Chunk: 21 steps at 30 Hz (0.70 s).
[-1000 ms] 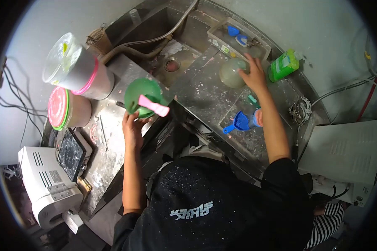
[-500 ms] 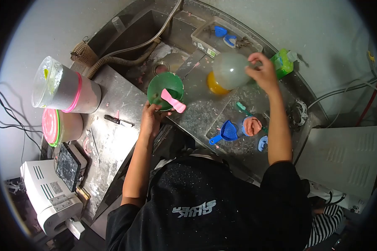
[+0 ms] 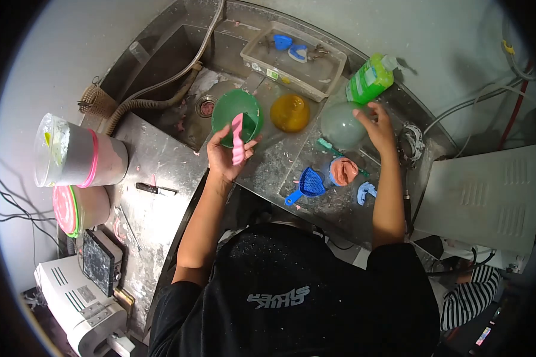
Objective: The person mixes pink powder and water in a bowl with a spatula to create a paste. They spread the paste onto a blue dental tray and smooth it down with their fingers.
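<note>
My left hand (image 3: 223, 159) holds the green bowl (image 3: 225, 108) from below and beside it, over the counter near the sink. A pink spatula (image 3: 238, 146) stands in the bowl, its handle sticking out towards me. My right hand (image 3: 376, 126) is at the right side of a translucent whitish bowl (image 3: 341, 126), fingers apart, thumb close to its edge. Left of that bowl sits a yellow bowl (image 3: 290, 113). Nearer to me lie a blue impression tray (image 3: 309, 183), a tray with orange-pink material (image 3: 343, 171) and a light-blue piece (image 3: 366, 193).
A clear plastic box (image 3: 304, 80) with blue trays stands behind, beside a green bottle (image 3: 370, 78). Stacked buckets (image 3: 80, 150), a knife (image 3: 155, 189) and a white machine (image 3: 80, 297) are on the left. A person's striped sleeve (image 3: 470, 300) shows at lower right.
The whitish bowl has come down from above the yellow bowl to the counter on its right, and my right hand has lowered with it. The view has shifted, and the spatula stands more upright.
</note>
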Tool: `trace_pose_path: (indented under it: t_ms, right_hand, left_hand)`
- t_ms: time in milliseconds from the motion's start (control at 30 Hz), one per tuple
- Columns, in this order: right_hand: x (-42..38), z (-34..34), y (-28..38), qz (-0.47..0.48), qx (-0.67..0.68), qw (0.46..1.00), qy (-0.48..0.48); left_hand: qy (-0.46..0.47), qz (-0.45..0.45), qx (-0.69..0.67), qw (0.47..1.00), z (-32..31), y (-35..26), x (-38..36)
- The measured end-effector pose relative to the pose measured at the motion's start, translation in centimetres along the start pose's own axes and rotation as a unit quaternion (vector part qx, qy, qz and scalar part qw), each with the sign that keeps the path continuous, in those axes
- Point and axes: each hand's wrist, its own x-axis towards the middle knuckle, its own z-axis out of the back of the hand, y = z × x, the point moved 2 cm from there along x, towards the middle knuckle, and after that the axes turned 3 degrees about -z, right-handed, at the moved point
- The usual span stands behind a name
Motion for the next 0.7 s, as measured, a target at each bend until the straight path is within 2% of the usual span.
trace_pose_path:
  t_ms: [100, 200, 233, 300, 333, 367, 400, 433, 467, 533, 567, 667, 700]
  right_hand:
    - [-1.5, -1.6, 0.3, -0.009, 0.091, 0.99, 0.108]
    - [-3.0, -3.8, 1.1, 0.109, -0.025, 0.993, 0.038]
    - [-3.2, -3.7, 1.4, 0.092, -0.021, 0.995, 0.042]
    - [-3.3, -3.2, 2.0, 0.06, -0.013, 0.997, 0.052]
    - [-3.4, -2.8, 1.7, 0.036, 0.113, 0.99, 0.072]
    - [-3.3, -2.0, 1.1, 0.015, 0.237, 0.967, 0.092]
    - [-3.0, -1.2, 0.4, -0.007, 0.356, 0.928, 0.111]
    - [-3.0, -0.9, -0.5, -0.025, 0.45, 0.885, 0.114]
    - [-3.3, -0.5, -1.2, -0.035, 0.555, 0.817, 0.153]
    - [-5.1, 0.9, 0.6, -0.048, 0.736, 0.639, 0.219]
    - [-5.5, 0.6, 0.7, -0.018, 0.77, 0.591, 0.24]
    - [-6.1, -0.1, -0.4, -0.01, 0.846, 0.447, 0.292]
    - [-6.4, -0.4, -0.6, -0.034, 0.862, 0.425, 0.275]
  left_hand:
    - [0.052, -0.004, -0.016, 0.999, -1.4, 0.5, 0.2]
    - [-0.02, -0.038, 0.16, 0.986, -1.1, 0.3, 1.0]
    - [-0.044, -0.064, 0.177, 0.981, -1.1, 0.0, 1.4]
    - [-0.067, -0.194, 0.292, 0.934, -3.5, -0.3, 1.5]
    - [-0.077, -0.258, 0.347, 0.899, -5.1, -0.7, 1.2]
    - [-0.068, -0.359, 0.507, 0.781, -6.3, -1.5, 1.6]
    - [-0.056, -0.443, 0.641, 0.624, -7.4, -2.2, 2.3]
    - [-0.04, -0.504, 0.743, 0.438, -8.4, -2.3, 2.8]
    - [-0.029, -0.476, 0.785, 0.396, -9.2, -1.8, 3.3]
    - [-0.003, -0.416, 0.857, 0.305, -10.9, 0.2, 4.6]
    - [0.028, -0.367, 0.888, 0.276, -10.3, 1.4, 5.9]
    - [0.081, -0.285, 0.943, 0.154, -8.5, 5.5, 8.1]
    - [0.119, -0.237, 0.954, 0.141, -8.2, 6.3, 7.9]
